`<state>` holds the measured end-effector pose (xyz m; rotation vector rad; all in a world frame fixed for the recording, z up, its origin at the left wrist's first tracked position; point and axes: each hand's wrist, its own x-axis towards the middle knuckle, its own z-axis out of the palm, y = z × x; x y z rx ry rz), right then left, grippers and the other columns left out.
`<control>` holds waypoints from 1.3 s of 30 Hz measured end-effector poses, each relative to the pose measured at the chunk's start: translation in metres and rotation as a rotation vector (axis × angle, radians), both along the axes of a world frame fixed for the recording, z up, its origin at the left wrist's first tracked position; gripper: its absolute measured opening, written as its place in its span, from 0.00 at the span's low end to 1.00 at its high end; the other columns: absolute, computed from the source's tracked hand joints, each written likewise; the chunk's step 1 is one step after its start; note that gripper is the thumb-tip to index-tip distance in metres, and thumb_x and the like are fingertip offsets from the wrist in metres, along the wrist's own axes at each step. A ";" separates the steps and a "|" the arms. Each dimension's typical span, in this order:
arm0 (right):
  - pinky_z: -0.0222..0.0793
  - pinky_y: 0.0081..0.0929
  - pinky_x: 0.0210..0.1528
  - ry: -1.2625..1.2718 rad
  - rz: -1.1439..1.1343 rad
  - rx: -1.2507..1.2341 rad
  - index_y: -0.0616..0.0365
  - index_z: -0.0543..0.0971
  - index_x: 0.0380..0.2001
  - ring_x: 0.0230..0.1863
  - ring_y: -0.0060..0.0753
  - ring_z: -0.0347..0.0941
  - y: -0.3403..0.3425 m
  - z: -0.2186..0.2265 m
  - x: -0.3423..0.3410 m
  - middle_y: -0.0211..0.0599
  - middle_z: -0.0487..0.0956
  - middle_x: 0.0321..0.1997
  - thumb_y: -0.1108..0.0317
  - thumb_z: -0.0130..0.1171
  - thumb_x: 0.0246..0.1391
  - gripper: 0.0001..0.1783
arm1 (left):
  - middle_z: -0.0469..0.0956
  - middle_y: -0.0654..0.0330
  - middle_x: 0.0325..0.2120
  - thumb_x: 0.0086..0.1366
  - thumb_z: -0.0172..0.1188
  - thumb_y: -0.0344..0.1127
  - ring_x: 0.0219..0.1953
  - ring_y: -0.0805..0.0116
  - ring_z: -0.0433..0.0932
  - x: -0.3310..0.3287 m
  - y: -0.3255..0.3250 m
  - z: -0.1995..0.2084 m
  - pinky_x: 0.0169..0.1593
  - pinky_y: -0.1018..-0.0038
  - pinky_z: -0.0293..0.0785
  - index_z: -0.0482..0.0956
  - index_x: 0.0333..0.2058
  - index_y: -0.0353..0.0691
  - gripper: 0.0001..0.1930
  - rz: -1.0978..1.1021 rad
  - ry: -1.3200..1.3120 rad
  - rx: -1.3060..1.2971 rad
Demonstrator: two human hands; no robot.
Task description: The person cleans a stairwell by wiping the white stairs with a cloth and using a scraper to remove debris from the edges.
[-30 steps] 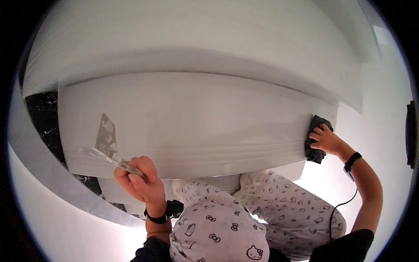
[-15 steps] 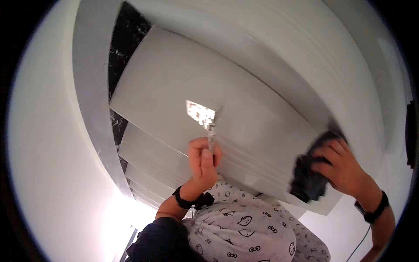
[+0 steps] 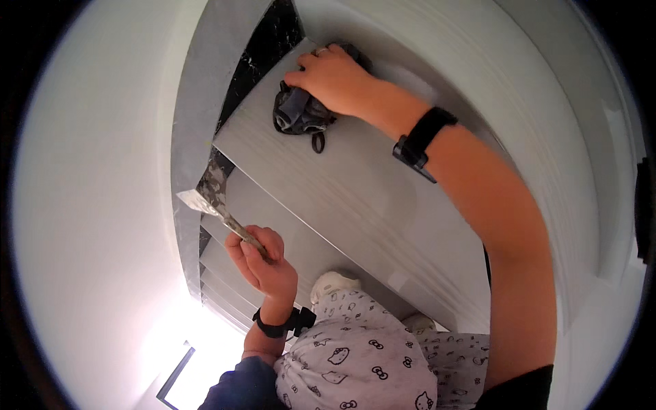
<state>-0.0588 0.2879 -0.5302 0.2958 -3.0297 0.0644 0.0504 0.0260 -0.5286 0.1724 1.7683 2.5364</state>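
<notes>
My left hand (image 3: 265, 263) is closed around the handle of a scraper (image 3: 232, 224). Its wide, smudged blade points up and left, over the left ends of the steps; whether it touches them I cannot tell. At the far left of a pale stair tread (image 3: 383, 198), my right hand (image 3: 336, 78) grips a bunched dark cloth (image 3: 298, 113) with a small loop hanging off it. The cloth lies on the tread near its back left corner, and my fingers partly cover it.
Black marbled stone (image 3: 266, 51) shows at the tread's left end, beside a grey skirting band (image 3: 191, 123) along the white wall (image 3: 89, 171). Lower steps (image 3: 273, 212) descend on the left. A pale shoe (image 3: 333, 283) of mine is by my patterned clothing.
My right hand has carried the dark cloth from the tread's right end to its far left. My left hand has shifted left, with the scraper now tilted left.
</notes>
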 end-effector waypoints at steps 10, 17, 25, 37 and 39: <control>0.64 0.43 0.57 0.051 0.046 -0.175 0.54 0.72 0.35 0.60 0.47 0.66 0.028 0.004 0.158 0.43 0.71 0.57 0.70 0.53 0.51 0.06 | 0.60 0.67 0.16 0.71 0.38 0.38 0.17 0.80 0.54 -0.006 0.011 -0.011 0.22 0.80 0.51 0.66 0.43 0.38 0.12 -0.098 0.089 -0.004; 0.65 0.42 0.60 -0.274 -0.333 -0.255 0.54 0.73 0.38 0.62 0.48 0.64 0.028 0.041 0.362 0.43 0.68 0.61 0.65 0.52 0.54 0.09 | 0.58 0.68 0.15 0.71 0.38 0.38 0.17 0.79 0.54 0.025 0.050 -0.017 0.20 0.80 0.49 0.64 0.40 0.39 0.10 -0.321 0.003 0.011; 0.65 0.42 0.60 -0.248 -0.636 -0.146 0.52 0.67 0.29 0.62 0.44 0.64 -0.008 0.037 0.539 0.34 0.73 0.57 0.70 0.54 0.50 0.05 | 0.57 0.65 0.15 0.70 0.39 0.39 0.17 0.77 0.54 0.038 0.042 -0.043 0.21 0.79 0.49 0.60 0.42 0.38 0.11 -0.491 -0.001 -0.061; 0.64 0.40 0.61 0.117 -0.686 -0.340 0.53 0.67 0.28 0.60 0.39 0.67 -0.040 -0.046 0.544 0.31 0.76 0.53 0.70 0.54 0.51 0.05 | 0.63 0.62 0.18 0.71 0.40 0.39 0.16 0.77 0.55 0.019 -0.006 -0.095 0.22 0.81 0.51 0.61 0.47 0.40 0.12 -0.902 0.569 -0.421; 0.63 0.39 0.61 0.159 -0.718 -0.373 0.53 0.67 0.28 0.60 0.39 0.67 -0.040 -0.052 0.567 0.31 0.76 0.52 0.70 0.54 0.51 0.05 | 0.63 0.62 0.18 0.71 0.41 0.40 0.17 0.77 0.55 0.024 0.000 -0.095 0.22 0.81 0.51 0.61 0.47 0.40 0.12 -1.031 0.608 -0.381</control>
